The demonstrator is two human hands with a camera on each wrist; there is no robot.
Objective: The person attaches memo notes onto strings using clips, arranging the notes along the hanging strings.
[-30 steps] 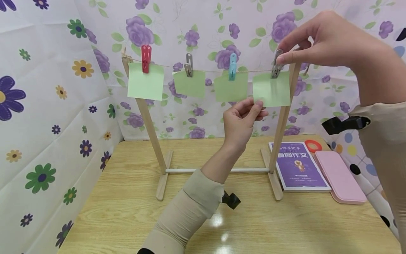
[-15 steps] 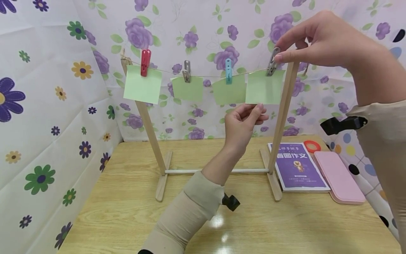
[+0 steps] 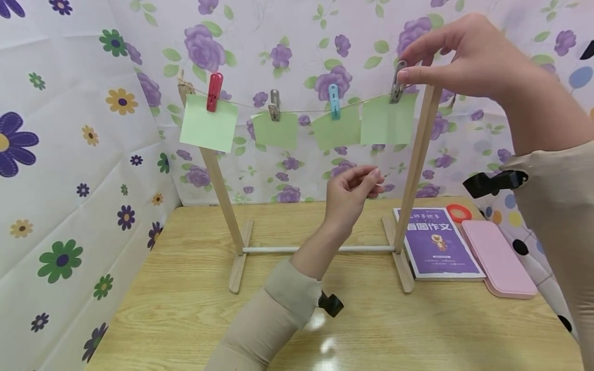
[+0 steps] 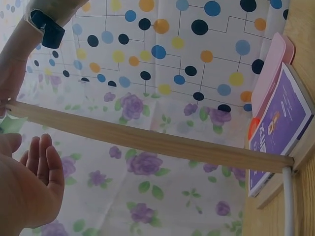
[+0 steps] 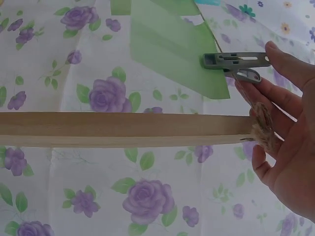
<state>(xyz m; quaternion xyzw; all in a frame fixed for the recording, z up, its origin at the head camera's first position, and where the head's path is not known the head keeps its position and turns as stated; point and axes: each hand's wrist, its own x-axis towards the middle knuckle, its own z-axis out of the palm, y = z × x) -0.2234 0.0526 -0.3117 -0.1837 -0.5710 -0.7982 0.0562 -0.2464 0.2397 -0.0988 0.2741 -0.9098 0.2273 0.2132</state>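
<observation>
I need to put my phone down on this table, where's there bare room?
Bare wood lies in front of the wooden rack, between its feet and the near edge of the table, and on the left side beside the flowered wall. The right side is crowded: the purple book, pink case and red ring.

The head view looks forward and slightly down over the pale wooden worktop (image 3: 417, 330) at the whole wooden clothesline rack (image 3: 218, 175). Both wrist views sit close, tilted sideways, sharing the rack's right wooden post (image 4: 147, 142) with it.
</observation>
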